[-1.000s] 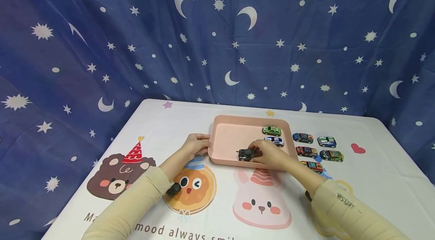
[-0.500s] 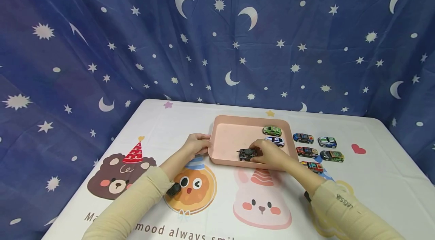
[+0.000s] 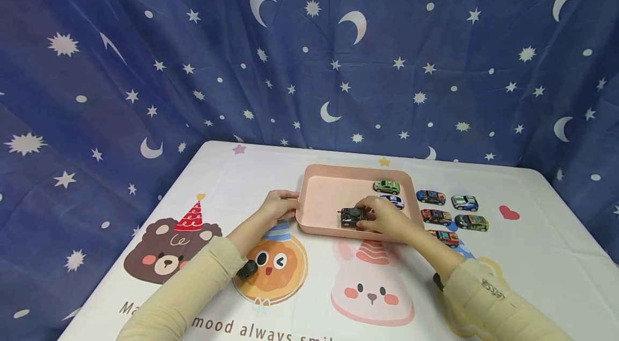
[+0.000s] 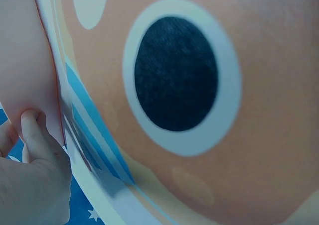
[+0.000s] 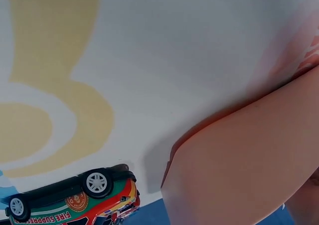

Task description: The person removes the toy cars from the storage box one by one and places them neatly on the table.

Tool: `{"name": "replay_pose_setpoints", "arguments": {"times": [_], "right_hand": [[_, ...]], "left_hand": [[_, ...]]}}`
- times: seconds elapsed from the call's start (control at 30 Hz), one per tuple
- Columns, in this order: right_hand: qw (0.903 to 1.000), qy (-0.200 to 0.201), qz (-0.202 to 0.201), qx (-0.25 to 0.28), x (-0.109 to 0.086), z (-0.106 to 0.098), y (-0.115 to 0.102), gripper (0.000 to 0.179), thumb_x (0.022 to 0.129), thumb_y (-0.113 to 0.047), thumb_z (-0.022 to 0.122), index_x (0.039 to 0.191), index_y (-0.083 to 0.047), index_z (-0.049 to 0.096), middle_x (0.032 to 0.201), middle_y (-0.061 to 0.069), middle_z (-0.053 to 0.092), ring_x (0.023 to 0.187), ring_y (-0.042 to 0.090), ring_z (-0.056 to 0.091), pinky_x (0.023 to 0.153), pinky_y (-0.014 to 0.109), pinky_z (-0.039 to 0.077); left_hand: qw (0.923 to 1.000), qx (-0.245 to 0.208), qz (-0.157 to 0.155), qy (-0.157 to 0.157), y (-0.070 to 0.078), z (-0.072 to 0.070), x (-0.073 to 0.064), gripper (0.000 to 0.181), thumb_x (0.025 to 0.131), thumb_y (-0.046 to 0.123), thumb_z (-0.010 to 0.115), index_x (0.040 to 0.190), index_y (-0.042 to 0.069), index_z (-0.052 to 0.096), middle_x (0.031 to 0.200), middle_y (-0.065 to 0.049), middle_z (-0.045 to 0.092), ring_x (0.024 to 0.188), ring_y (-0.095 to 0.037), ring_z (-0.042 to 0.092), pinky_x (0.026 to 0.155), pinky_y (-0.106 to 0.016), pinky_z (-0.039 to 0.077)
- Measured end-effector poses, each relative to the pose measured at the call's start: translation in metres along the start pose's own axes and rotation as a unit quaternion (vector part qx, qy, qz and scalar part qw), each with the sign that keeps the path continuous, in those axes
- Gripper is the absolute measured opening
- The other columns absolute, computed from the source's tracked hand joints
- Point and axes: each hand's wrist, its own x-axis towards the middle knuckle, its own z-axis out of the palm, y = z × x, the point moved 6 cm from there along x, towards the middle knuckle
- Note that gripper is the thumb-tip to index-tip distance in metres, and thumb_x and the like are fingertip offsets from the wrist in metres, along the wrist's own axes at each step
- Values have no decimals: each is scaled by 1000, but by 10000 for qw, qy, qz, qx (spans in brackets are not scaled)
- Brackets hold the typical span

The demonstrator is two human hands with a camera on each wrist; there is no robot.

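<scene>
In the head view a pink tray [image 3: 333, 232] lies on the table. My left hand [image 3: 278, 205] grips its left wall; the left wrist view shows the thumb and fingers [image 4: 35, 138] pinching the rim. Over the tray's front right part, my right hand [image 3: 384, 217] holds a small black toy tank [image 3: 352, 217] between thumb and fingers, barrel pointing left. Whether the tank touches the tray floor I cannot tell. Behind that hand, a green toy car [image 3: 386, 186] and a white toy car [image 3: 393, 201], partly covered, sit in the tray.
Right of the tray stand several toy cars, among them a blue one [image 3: 431, 197], a white-green one [image 3: 465, 202] and a red fire car [image 5: 82, 200] by the right forearm. Dark wrist devices [image 3: 247, 269] show at the sleeves. A blue star-patterned curtain [image 3: 309, 62] hangs behind.
The toy tank has shifted slightly up and to the right in the head view, held in my right hand. My left hand stays on the tray wall.
</scene>
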Motion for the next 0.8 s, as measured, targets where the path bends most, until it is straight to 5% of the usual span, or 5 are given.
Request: {"name": "replay_pose_setpoints", "arguments": {"times": [0.8], "right_hand": [[9969, 598, -510, 98, -13, -20, -4, 30, 80, -13, 74, 108, -5, 66, 99, 2, 68, 92, 19, 63, 81, 37, 55]], "left_hand": [[10000, -54, -38, 2, -3, 0, 4, 37, 83, -1, 64, 120, -2, 61, 112, -21, 65, 59, -3, 59, 58, -16, 56]]}}
